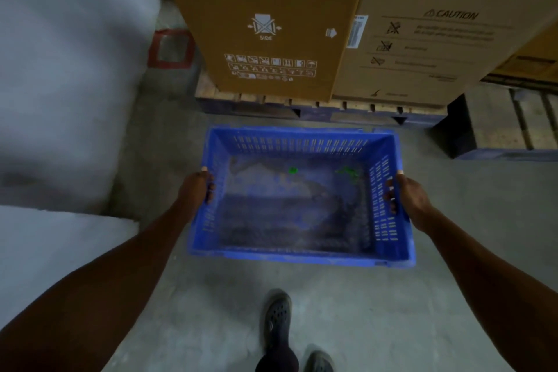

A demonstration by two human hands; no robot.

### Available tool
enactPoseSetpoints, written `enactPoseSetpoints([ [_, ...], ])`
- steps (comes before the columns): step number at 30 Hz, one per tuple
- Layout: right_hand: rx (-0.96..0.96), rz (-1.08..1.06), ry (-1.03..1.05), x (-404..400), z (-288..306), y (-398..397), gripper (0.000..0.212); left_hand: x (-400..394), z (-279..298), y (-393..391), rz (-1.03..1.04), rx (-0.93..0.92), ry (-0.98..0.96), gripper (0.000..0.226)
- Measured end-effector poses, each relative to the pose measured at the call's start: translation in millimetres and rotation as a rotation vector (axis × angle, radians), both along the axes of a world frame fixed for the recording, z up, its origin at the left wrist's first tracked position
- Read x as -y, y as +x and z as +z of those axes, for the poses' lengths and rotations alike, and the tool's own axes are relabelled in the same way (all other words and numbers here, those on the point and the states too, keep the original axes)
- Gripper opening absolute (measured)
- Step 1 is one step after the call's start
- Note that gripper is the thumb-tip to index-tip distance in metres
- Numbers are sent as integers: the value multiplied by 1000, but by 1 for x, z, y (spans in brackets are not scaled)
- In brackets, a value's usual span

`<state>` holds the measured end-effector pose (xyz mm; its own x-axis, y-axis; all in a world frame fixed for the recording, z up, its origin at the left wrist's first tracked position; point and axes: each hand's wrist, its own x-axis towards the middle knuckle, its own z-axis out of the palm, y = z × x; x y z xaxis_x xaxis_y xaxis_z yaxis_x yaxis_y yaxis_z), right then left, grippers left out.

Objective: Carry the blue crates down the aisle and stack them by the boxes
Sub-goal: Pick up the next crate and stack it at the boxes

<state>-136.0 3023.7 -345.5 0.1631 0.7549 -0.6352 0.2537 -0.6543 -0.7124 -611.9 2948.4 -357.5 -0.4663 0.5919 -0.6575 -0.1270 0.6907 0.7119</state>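
While both hands grip the short rims of the blue crate [302, 205], left hand [197, 190] at 9 o'clock and right hand [406, 201] at 3 o'clock, it hangs low over the concrete floor [347, 296], just before the pallet [302, 106] at 12 o'clock. Dropped unevenly, it could clip the pallet edge or the sandalled foot [277, 320] at 6 o'clock. The left cardboard box [259, 9] reads "SIDE"; the right cardboard box [437, 39] reads "Do not clamp" and "CAUTION".

grey concrete floor [347, 296] under pallets [302, 107]
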Motion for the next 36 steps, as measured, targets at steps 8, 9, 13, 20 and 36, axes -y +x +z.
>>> enactPoseSetpoints([
  [8, 39, -51, -39, 5, -6, 2, 50, 0, -1, 9, -51, -55, -50, 41],
  [9, 22, -57, -40, 4, -6, 3, 50, -1, -3, 9, -44, -53, -48, 40],
  [13, -13, -58, -39, 2, -6, 5, 49, -1, -7, 8, -32, -59, -40, 38],
  [20, 90, -115, 65, 5, -13, -4, 52, 5, -20, 6, 4, -191, 41, 37],
  [36, 255, -5, 45, 14, -25, 3, 78, 14, 3, 16, -207, -468, -48, 44],
])
